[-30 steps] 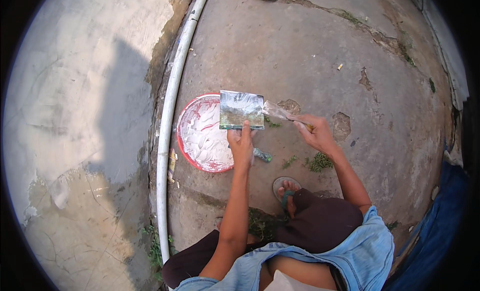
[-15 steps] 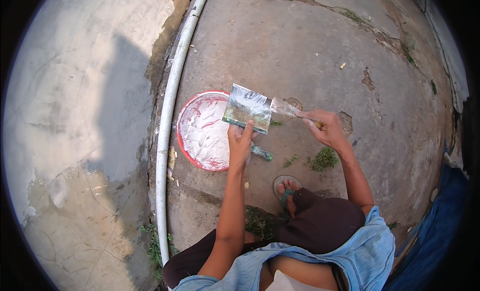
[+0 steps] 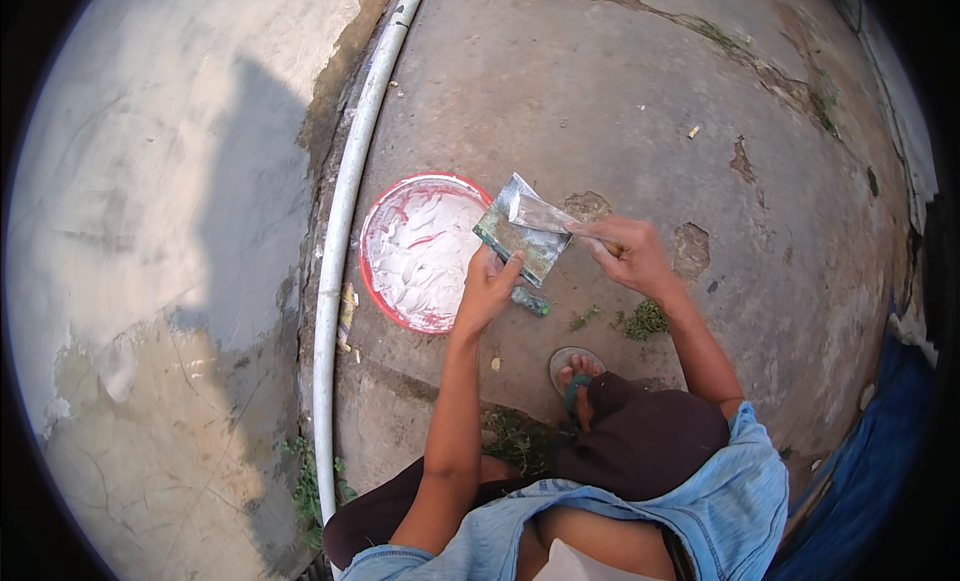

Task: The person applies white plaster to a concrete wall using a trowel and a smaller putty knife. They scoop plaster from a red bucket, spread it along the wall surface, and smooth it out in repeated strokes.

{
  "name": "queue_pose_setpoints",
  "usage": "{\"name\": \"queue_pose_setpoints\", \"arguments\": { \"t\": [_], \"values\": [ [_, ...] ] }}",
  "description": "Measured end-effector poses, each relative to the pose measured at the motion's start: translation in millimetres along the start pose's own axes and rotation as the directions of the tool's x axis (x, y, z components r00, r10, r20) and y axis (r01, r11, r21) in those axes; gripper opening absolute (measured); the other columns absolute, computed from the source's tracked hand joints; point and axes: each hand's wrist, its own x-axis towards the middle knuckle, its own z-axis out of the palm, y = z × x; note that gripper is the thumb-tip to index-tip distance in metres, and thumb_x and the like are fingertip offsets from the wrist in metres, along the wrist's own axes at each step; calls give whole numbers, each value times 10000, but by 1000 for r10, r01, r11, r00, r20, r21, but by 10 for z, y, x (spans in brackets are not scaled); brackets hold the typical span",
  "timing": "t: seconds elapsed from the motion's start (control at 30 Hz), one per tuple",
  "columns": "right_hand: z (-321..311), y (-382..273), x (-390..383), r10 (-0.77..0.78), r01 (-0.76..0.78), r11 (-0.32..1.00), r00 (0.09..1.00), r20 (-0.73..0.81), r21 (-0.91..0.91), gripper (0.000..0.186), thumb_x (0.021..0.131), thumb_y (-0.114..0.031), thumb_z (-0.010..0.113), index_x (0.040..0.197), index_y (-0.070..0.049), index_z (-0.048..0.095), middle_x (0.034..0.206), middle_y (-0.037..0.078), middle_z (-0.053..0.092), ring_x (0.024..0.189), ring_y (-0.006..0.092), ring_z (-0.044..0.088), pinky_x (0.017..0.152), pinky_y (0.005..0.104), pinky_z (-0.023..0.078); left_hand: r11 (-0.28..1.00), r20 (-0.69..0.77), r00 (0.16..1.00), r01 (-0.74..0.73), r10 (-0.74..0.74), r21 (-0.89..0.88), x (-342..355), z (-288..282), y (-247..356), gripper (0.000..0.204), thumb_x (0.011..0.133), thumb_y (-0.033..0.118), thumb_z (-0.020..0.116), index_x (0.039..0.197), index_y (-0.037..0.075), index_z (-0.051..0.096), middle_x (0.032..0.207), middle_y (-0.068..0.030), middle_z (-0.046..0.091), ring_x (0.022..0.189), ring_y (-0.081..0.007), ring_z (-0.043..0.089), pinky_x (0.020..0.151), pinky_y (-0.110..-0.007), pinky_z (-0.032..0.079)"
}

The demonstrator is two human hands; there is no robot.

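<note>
A long white pipe (image 3: 328, 311) passes the nine o'clock side of a bucket (image 3: 367, 281) of white paste (image 3: 415, 266). At the bucket's three o'clock is a flat trowel (image 3: 527, 243), its seven o'clock edge gripped by the left hand (image 3: 488, 287). The right hand (image 3: 632, 255), at three o'clock, grips a scraper (image 3: 541, 216).

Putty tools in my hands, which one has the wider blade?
The broad tool in your left hand: its blade is a wide rectangular plate, while the scraper in your right hand has a narrower blade.
</note>
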Motion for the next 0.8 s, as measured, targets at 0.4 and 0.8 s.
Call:
{"name": "queue_pose_setpoints", "arguments": {
  "t": [0.4, 0.8],
  "values": [
    [-99, 143, -121, 170, -169, 984, 985, -19, 53, 238, 850, -59, 664, 1073, -102, 736, 986, 136, 724, 803, 203, 707, 694, 281, 518, 995, -210, 977, -51, 33, -81, -54, 55, 167, 293, 972, 100, 554, 1239, -6, 493, 1094, -71, 613, 924, -109, 607, 717, -249, 532],
    [88, 8, 182, 34, -6, 983, 988, -152, 182, 226, 887, -58, 641, 1099, -44, 717, 962, 111, 730, 747, 128, 643, 688, 264, 495, 953, -15, 1000, -4, 9, 303, -19, 67, -224, 331, 972, 91, 552, 1260, -39, 455, 1105, -100, 599, 948, -169, 631, 786, -330, 576]
  ]
}}
